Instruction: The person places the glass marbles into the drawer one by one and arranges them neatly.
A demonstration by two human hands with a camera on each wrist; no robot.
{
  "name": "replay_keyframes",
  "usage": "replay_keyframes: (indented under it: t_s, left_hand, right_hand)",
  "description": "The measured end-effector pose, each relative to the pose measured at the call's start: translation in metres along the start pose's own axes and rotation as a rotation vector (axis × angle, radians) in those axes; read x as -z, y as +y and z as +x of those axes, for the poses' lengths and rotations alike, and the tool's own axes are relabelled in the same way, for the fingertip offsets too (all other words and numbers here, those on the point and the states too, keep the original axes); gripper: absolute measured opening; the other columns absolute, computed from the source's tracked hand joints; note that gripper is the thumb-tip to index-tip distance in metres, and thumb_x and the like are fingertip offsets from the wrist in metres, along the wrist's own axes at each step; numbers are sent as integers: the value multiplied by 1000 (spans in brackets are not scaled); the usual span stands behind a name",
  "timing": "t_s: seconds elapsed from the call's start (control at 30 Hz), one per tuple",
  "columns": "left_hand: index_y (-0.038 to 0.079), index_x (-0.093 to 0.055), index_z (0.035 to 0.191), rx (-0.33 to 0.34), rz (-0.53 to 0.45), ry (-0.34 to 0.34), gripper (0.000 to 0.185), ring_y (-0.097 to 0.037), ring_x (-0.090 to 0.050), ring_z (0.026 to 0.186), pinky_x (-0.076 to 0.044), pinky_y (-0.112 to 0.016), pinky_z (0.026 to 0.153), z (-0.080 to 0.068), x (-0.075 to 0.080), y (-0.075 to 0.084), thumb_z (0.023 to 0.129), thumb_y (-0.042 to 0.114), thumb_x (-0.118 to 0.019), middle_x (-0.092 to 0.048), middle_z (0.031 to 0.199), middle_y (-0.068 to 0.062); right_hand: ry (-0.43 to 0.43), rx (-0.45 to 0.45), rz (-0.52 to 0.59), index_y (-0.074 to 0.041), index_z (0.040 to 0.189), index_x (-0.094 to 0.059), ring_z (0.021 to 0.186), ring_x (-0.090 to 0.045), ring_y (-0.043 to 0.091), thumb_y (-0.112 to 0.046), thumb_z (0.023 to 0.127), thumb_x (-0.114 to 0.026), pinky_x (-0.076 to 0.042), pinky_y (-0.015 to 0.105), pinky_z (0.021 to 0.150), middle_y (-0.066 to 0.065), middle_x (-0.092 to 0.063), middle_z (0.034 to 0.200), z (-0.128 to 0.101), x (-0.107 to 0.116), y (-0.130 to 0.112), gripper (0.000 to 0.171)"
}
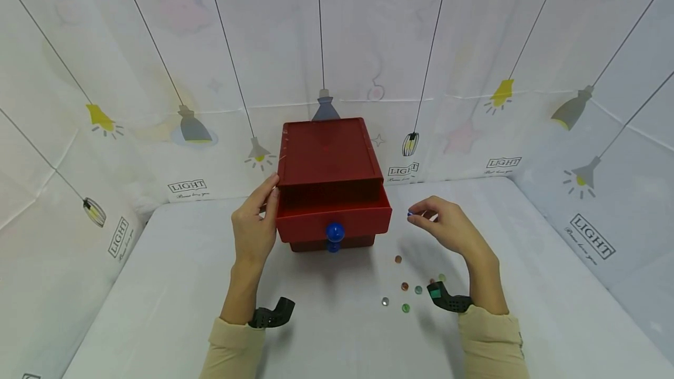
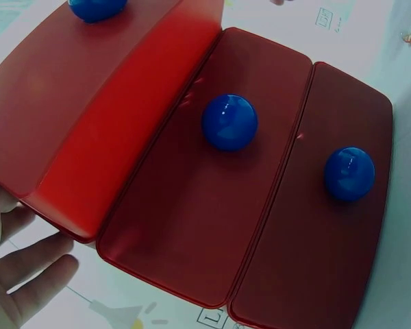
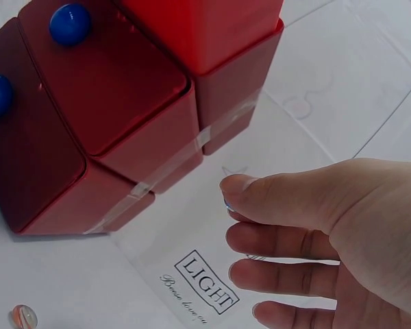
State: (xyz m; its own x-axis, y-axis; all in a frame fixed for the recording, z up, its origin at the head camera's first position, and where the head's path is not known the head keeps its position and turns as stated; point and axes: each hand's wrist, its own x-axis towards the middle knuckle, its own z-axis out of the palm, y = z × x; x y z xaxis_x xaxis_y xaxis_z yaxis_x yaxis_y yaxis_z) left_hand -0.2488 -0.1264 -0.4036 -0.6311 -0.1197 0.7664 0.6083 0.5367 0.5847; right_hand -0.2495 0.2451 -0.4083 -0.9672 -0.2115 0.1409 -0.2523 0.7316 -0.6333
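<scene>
On white table [image 1: 326, 332], left hand [image 1: 255, 230] flat against red drawer box [image 1: 329, 159], right-hand fingers [image 1: 421, 212] pinching marble [image 1: 410, 213]

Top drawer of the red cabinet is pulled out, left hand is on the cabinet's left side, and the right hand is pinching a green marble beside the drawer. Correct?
Not quite: the marble pinched by the right hand is blue, not green, as the head view shows. The rest holds: the red cabinet's top drawer is pulled out, and the left hand rests on the cabinet's left side.
</scene>
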Motion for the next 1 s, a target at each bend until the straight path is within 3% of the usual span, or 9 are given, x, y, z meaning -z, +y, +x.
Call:
replay_keyframes:
  t_s: [0.5,1.0]
  left_hand:
    - [10,-67,132,3,11,-1,32,-18,-70,114,-52,-5,84,0,0,0,101,12,-58,-69,131,-4]
    - [11,-67,132,2,18,-2,32,-19,-70,114,-51,-5,84,0,1,1,101,12,-59,-69,131,-4]
  right_hand:
    - [8,16,-14,-12,113,-71,102,-63,22,-27,98,-65,-53,36,85,5,-70,110,-2,4,-7,23]
    - [101,78,8,-12,115,-69,94,-63,18,-30,98,-65,-54,33,81,3,-73,108,-10,12,-23,25]
